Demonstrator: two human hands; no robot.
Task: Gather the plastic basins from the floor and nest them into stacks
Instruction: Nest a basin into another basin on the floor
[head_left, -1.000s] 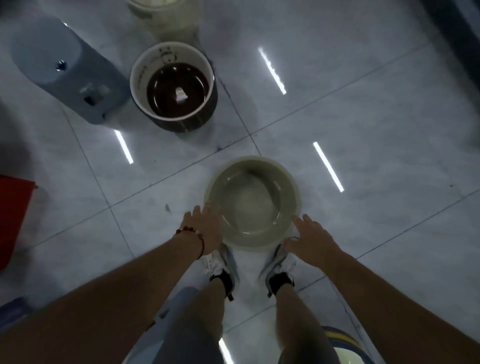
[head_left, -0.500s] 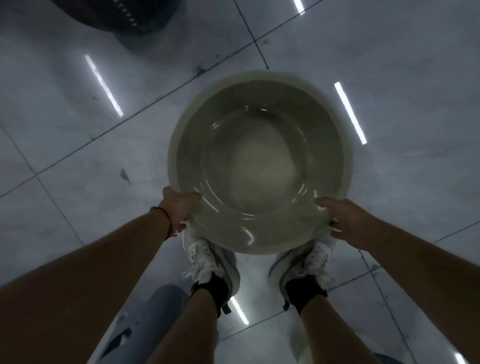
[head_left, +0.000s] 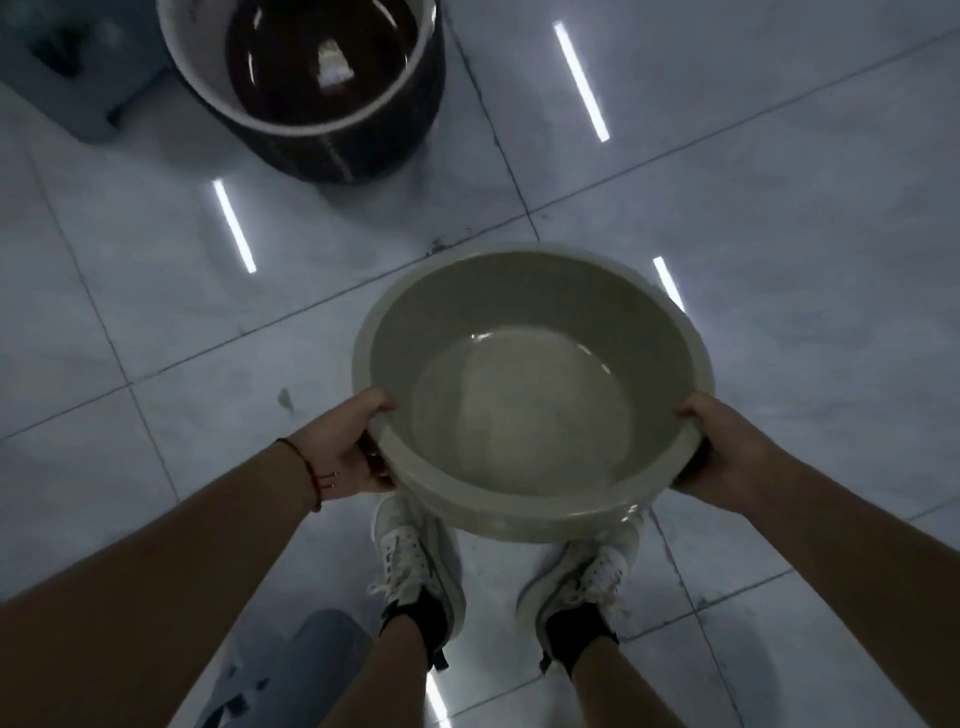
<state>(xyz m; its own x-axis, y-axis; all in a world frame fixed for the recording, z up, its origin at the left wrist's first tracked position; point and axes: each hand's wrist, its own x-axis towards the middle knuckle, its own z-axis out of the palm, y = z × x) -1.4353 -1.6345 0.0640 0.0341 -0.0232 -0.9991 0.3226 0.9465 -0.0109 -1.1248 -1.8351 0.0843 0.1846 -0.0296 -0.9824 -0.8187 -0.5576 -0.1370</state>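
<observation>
A round pale grey-green plastic basin (head_left: 524, 410) is held up off the floor, above my feet. My left hand (head_left: 348, 447) grips its left rim, thumb over the edge and fingers underneath. My right hand (head_left: 722, 452) grips the right rim the same way. The basin is empty and nearly level. A dark brown basin with a white rim (head_left: 322, 78) stands on the tiled floor at the upper left, apart from the held one.
A grey-blue plastic object (head_left: 62, 67) lies at the top left beside the dark basin. My two white shoes (head_left: 415, 561) stand below the held basin. Glossy white floor tiles (head_left: 779, 234) with light reflections spread to the right.
Both hands went from the rim of the basin on the floor to gripping it, and the basin has come up off the floor. The view has tilted so the dark basin is back in sight.
</observation>
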